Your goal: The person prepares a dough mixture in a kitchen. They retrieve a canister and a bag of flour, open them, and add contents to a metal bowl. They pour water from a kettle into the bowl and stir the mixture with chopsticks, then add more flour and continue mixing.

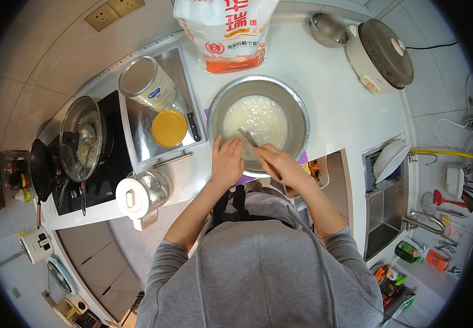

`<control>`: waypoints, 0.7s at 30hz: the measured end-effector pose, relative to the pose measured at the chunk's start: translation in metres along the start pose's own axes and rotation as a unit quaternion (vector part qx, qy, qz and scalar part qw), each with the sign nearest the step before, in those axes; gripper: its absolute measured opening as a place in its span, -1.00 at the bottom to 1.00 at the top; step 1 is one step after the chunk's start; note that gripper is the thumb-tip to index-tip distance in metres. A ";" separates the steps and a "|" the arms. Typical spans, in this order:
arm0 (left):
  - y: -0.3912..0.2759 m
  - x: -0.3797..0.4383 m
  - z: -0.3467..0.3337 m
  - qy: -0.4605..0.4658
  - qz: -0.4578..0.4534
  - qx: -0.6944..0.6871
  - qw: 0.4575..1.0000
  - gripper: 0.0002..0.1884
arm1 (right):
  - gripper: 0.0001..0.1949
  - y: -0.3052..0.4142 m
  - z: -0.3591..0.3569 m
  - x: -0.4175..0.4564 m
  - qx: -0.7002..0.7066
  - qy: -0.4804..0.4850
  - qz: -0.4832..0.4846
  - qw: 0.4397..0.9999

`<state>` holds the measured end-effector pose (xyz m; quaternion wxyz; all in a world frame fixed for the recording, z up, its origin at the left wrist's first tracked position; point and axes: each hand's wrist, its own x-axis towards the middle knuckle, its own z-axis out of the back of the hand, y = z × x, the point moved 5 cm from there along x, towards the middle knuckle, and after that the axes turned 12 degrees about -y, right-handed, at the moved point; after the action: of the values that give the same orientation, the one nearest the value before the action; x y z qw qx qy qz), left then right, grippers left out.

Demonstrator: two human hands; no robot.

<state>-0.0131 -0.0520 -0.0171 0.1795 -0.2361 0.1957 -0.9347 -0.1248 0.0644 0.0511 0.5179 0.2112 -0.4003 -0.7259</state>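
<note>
In front of me a large steel bowl rests on a purple cloth and holds a pale, wet, lumpy mixture. My right hand grips a slim utensil, its far end dipping into the mixture; what kind it is I cannot tell. My left hand lies at the bowl's near left rim with fingers extended, holding nothing visible. Behind the bowl stands a white and orange flour bag.
Left of the bowl, a steel board carries a tin can, a yellow lid and a black-handled knife. A glass pitcher stands near the edge. Farther left is a lidded pan; at right, an electric cooker and a sink.
</note>
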 end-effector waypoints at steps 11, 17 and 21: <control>-0.001 0.000 -0.001 0.000 -0.014 0.002 1.000 -0.44 | -0.75 -0.040 0.018 0.014 -0.038 -0.193 0.071 0.978; 0.003 -0.001 0.000 -0.005 -0.006 0.009 1.000 -0.44 | -0.76 -0.021 0.018 -0.007 0.091 0.003 -0.066 0.994; 0.002 -0.002 -0.001 0.004 -0.003 -0.008 1.000 -0.42 | -0.77 -0.059 0.051 -0.008 -0.048 -0.174 -0.091 0.979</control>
<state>-0.0117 -0.0525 -0.0200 0.1741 -0.2344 0.2032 -0.9346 -0.1931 0.0984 0.0337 0.3815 0.0921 -0.4282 -0.8140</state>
